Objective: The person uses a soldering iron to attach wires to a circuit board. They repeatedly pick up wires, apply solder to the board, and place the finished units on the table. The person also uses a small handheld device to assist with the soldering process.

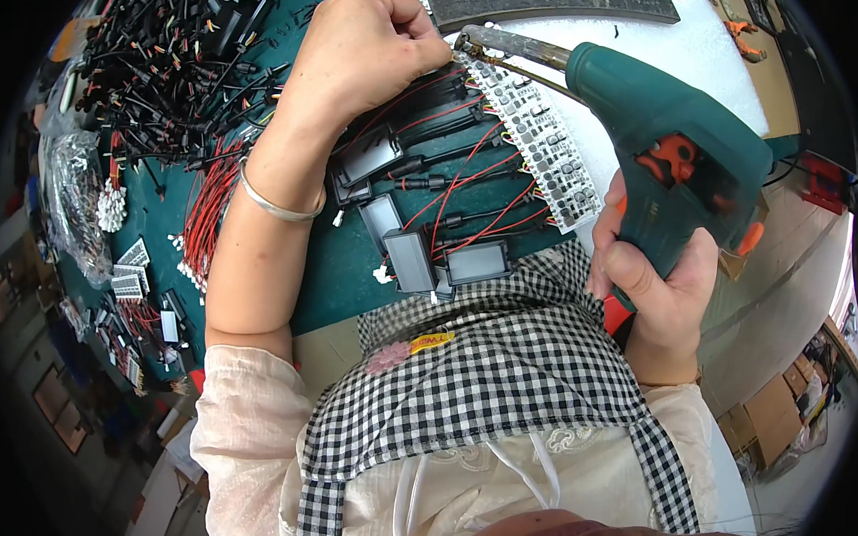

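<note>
My right hand is wrapped round the grip of a green soldering gun with an orange trigger. Its metal tip points left and meets the upper left edge of a strip of small white circuit boards. Right beside that tip, my left hand is closed in a pinch; whatever its fingertips hold is too small to make out. Red and black wires run from the boards' left edge to several grey-and-black rectangular housings near the table's front edge.
Under the boards lies a white foam sheet, with a dark bar across its top. A heap of black cables covers the far left. Nearby are a red wire bundle, a clear plastic bag and orange-handled pliers at far right.
</note>
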Motion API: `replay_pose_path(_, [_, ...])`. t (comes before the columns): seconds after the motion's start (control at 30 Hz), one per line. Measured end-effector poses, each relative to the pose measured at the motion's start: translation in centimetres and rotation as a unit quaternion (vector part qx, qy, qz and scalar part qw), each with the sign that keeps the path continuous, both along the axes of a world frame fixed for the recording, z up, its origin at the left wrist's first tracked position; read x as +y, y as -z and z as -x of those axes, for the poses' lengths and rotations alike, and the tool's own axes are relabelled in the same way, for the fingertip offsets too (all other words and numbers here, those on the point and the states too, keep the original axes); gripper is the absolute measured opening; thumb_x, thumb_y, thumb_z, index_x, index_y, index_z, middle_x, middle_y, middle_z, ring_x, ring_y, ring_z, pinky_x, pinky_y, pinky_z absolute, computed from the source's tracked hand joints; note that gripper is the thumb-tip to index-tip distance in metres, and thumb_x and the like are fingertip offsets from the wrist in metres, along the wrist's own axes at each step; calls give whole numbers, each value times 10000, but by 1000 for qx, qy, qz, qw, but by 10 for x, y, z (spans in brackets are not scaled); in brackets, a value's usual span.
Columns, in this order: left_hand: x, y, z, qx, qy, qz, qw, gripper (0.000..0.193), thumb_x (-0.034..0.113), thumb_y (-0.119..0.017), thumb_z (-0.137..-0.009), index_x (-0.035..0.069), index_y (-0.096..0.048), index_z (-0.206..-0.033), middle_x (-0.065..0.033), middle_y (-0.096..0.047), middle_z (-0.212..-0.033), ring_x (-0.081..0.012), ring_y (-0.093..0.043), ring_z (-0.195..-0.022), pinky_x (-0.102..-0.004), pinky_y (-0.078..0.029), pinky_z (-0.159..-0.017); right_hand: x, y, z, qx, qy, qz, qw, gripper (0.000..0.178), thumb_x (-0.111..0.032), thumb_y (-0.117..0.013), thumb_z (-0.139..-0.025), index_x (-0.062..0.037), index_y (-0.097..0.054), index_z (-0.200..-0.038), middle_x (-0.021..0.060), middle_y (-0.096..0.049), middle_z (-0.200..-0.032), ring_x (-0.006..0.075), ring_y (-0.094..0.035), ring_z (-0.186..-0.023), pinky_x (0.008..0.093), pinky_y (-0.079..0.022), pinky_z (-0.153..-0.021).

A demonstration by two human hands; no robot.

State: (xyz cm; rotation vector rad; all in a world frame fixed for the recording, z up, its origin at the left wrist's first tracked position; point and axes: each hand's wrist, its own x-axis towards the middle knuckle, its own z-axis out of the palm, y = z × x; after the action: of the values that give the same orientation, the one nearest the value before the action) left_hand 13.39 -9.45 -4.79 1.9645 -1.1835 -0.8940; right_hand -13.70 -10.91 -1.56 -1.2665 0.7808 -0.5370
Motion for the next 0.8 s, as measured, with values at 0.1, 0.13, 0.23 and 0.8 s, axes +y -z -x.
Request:
replay_pose_path(0.1, [-3,-6,4,-21,1,-12,1000,137,100,-655,-707,-25,-652,-651,-39,-569,-521,-69,-505,-509,-253,-433,-507,1,-3,-2,33,3,9,999,547,-205,-748,-788,106,-478,-1148,130,-570,-770,135,-547,-544,236,-453,-474])
replay_pose_path(0.13, [-4,-8,6,-23,0,-19,1000,135,99,-653,-704,-24,-652,-649,-41,-569,-519,-71,-508,-508,-254,-435,-508,1,-3,-2,40,1,8,999,560,-215,-753,-784,108,-478,-1150,130,-570,-757,135,-546,-540,235,-452,-474])
replay_pose_path(0.23, [-4,-3,5,-45,-1,-10,999,137,100,-647,-701,-26,-651,-648,-57,-575,-518,-78,-519,-504,-258,-441,-512,0,2,-2,8,24,29,999,648,-262,-763,-779,133,-445,-1183,110,-552,-706,131,-529,-500,229,-441,-451])
replay_pose_path(0.8, [-3,-2,3,-69,6,-6,998,130,96,-652,-695,-30,-664,-668,-80,-598,-533,-88,-533,-501,-261,-451,-515,-18,12,10,-74,88,138,984,891,-270,-782,-787,155,-259,-1370,58,-524,-730,130,-551,-544,248,-482,-503])
